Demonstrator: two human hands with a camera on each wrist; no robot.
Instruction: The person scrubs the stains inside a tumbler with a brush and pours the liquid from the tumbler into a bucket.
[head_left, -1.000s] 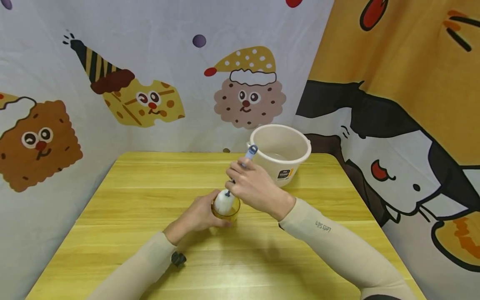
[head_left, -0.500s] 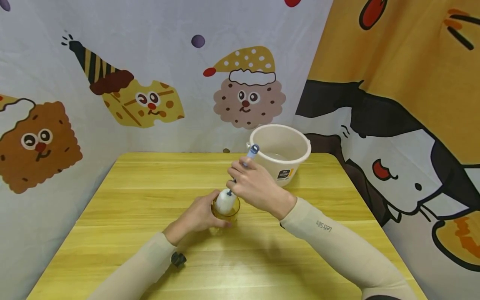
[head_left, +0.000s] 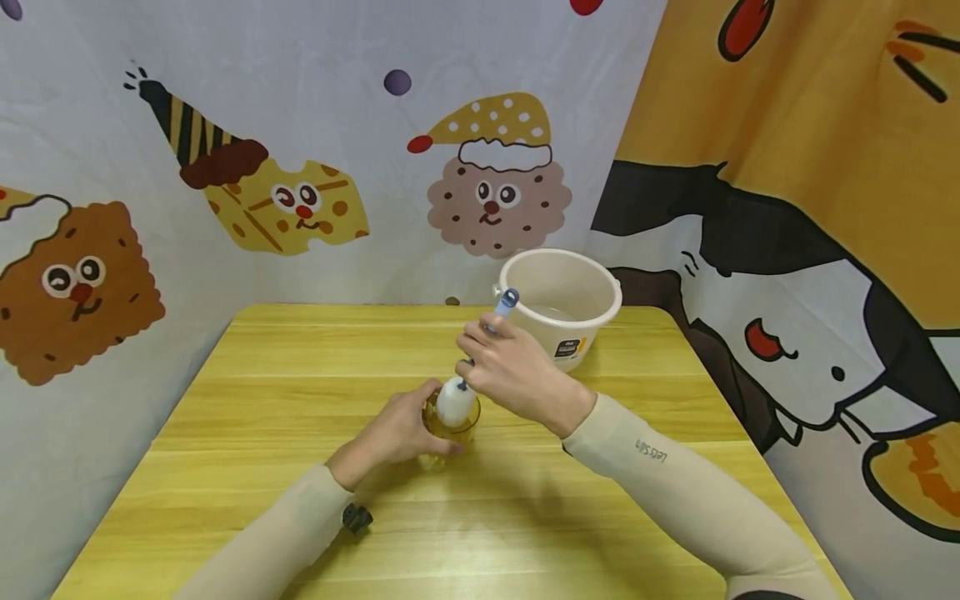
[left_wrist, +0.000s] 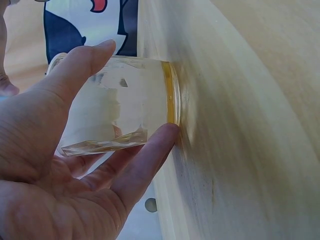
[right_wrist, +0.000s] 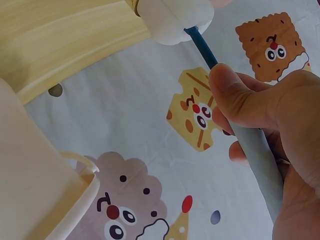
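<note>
On the table, my left hand [head_left: 396,429] grips an amber-tinted clear glass [left_wrist: 122,100], its thumb on one side and its fingers round the other. The glass stands upright with its base touching the wood. Tilted into its mouth is the white sponge head [head_left: 454,403] of a cup brush. My right hand [head_left: 519,371] holds the brush by its blue-grey handle [right_wrist: 257,165], thumb laid along it near the dark blue neck. The handle's looped end sticks up above the fist in the head view. Faceted glass walls partly blur the sponge's lower end.
Behind the right hand stands a cream bucket [head_left: 562,325] with a dark label, close to the brush handle. A wood-grain table [head_left: 300,358] spans the view, backed by a printed cartoon cloth [head_left: 322,75]. A small black object [head_left: 357,518] sits at the left wrist.
The sponge head and my right hand have shifted slightly to the right, with the head still in the glass. My left hand and the glass stay in place.
</note>
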